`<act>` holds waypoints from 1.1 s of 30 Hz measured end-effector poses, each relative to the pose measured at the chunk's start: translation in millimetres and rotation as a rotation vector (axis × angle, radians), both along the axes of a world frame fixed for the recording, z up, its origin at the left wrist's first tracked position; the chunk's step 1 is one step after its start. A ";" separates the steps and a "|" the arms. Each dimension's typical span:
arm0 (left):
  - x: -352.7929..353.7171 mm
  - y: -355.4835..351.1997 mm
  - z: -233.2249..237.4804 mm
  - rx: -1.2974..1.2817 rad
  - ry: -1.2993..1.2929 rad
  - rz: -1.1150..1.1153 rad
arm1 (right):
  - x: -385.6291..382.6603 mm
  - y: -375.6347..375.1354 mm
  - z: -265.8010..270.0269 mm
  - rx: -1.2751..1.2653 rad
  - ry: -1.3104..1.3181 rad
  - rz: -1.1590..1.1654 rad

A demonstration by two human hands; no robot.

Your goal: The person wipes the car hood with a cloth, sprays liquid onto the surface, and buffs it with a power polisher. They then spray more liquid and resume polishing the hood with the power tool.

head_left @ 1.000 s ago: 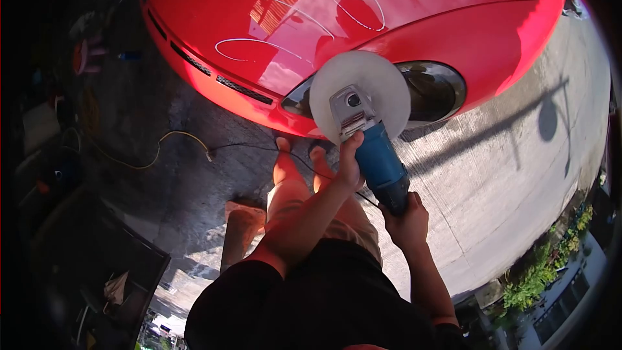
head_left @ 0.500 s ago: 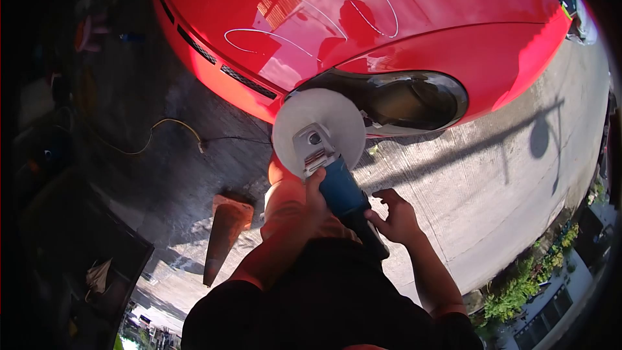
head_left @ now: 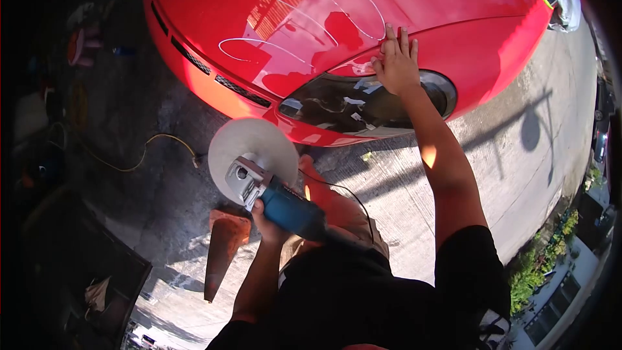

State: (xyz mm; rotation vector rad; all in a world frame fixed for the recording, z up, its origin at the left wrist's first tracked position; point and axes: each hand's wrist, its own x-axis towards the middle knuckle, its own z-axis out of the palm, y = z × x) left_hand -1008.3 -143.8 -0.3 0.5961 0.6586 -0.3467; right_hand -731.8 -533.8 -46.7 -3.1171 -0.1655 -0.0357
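Observation:
My left hand (head_left: 269,221) is wrapped round the blue body of a power polisher (head_left: 289,209), just behind its silver head. The polisher's round pale pad (head_left: 251,146) faces away from me, beside the front edge of the red car (head_left: 479,45). My right hand (head_left: 398,68) lies with fingers spread on the red bodywork just above the dark headlight (head_left: 337,105). A thin white looping line (head_left: 293,6) runs over the glossy hood, left of my right hand's fingertips.
An orange cone (head_left: 225,253) lies on the concrete ground at the lower left. A yellow cord (head_left: 152,140) curves over the ground, and a black cable hangs by my legs. Green plants (head_left: 534,279) stand at the lower right.
My right hand has left the polisher's rear and reached up onto the car. My left hand and the polisher have moved left and down, away from the headlight.

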 end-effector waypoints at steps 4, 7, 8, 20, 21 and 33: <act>10.1 6.3 11.6 0.002 -0.042 -0.062 | -14.1 5.8 6.6 -0.007 0.053 0.045; 11.0 7.6 10.1 -0.033 -0.011 -0.043 | -38.9 22.4 12.4 0.094 0.126 0.071; 11.0 8.3 9.0 -0.042 0.011 -0.028 | -47.7 29.7 12.4 0.140 0.155 0.077; 9.9 32.8 -7.2 0.062 0.023 -0.062 | -83.6 106.2 -46.4 0.085 0.199 0.199; 10.5 34.7 -9.7 0.076 0.037 -0.062 | -82.6 107.0 -44.9 0.061 0.207 0.219; 36.8 45.5 0.4 0.065 0.064 -0.159 | -2.0 18.4 29.0 0.006 -0.011 0.008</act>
